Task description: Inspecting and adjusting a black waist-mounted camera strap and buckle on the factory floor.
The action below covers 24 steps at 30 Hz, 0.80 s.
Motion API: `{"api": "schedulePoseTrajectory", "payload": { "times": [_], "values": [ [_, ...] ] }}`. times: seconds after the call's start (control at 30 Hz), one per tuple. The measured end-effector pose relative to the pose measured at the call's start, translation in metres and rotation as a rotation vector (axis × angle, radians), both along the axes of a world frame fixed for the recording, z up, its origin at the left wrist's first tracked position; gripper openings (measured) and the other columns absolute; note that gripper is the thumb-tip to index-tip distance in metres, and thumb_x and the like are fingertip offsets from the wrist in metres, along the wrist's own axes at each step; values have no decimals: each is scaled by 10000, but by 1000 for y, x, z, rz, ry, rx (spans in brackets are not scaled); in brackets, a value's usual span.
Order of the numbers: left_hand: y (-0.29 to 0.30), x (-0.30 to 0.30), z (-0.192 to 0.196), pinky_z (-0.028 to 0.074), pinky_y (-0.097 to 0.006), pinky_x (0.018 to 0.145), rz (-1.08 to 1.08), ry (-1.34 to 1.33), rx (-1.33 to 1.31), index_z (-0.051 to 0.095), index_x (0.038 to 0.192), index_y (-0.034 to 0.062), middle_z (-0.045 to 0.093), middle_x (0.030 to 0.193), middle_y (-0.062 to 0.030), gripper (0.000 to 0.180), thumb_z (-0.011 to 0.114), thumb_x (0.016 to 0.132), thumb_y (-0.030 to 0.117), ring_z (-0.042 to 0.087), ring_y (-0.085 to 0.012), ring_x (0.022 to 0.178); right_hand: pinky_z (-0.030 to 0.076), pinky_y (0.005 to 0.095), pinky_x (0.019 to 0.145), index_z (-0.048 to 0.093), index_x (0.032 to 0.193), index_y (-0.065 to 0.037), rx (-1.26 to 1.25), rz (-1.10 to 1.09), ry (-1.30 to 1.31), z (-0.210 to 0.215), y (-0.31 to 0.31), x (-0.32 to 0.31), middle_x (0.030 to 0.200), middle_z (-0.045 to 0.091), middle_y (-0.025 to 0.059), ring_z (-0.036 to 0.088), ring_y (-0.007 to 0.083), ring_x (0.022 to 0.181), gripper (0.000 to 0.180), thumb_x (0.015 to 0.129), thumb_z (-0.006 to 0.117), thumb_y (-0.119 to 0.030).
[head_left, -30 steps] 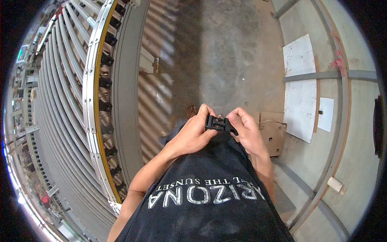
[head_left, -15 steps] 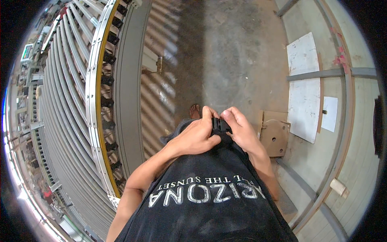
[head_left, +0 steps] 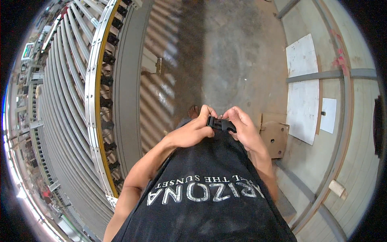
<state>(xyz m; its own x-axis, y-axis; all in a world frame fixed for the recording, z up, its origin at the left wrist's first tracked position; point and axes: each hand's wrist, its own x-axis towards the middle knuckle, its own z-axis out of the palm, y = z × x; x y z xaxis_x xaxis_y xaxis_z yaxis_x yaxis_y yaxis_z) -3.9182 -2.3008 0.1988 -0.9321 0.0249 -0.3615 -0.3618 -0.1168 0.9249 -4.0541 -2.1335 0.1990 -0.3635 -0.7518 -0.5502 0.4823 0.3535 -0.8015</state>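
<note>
A black plastic side-release buckle (head_left: 226,125) sits at my waist, in front of the black T-shirt (head_left: 201,161) with pale lettering. My left hand (head_left: 196,128) pinches the left piece of the buckle between thumb and fingers. The right piece is gripped by my right hand (head_left: 244,130), its thumb along the top edge. Between the hands the two pieces lie in line, with slim bars showing at the middle; whether they are still joined I cannot tell. The strap behind is mostly hidden by my hands and shirt.
On the left runs a long roller conveyor (head_left: 68,133) with a metal and yellow side rail (head_left: 93,101). Brown cardboard (head_left: 275,139) leans by the right wall, where white sheets (head_left: 302,105) hang. A bare foot (head_left: 194,111) shows on the concrete floor (head_left: 234,52).
My hands have moved slightly apart, and more of the buckle shows between them. Its left piece has shifted left and its right piece right.
</note>
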Motion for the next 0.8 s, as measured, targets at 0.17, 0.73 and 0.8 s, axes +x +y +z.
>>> {"api": "schedulePoseTrajectory", "payload": {
  "times": [0.17,0.73,0.8],
  "values": [
    [-16,3,0,400,-256,771,228,-148,172,400,1161,122,480,996,-37,396,516,789,53,467,-119,897,329,200,485,579,1000,-74,64,-159,51,8,10,-12,752,512,-29,438,39,577,377,1041,492,-439],
    [-56,281,-203,479,-342,887,510,-753,46,547,1124,32,624,1005,-70,213,582,987,191,581,-172,956,176,249,430,580,1068,-56,21,-1439,460,116,229,-22,558,277,-32,198,64,435,399,1049,462,-437],
    [-42,297,-244,478,-342,888,412,-830,-95,550,1125,30,626,1009,-71,215,581,988,192,581,-173,957,178,256,450,572,1053,-30,59,-1431,622,126,249,-18,550,302,-41,213,64,461,424,1057,447,-435]
  ]
}}
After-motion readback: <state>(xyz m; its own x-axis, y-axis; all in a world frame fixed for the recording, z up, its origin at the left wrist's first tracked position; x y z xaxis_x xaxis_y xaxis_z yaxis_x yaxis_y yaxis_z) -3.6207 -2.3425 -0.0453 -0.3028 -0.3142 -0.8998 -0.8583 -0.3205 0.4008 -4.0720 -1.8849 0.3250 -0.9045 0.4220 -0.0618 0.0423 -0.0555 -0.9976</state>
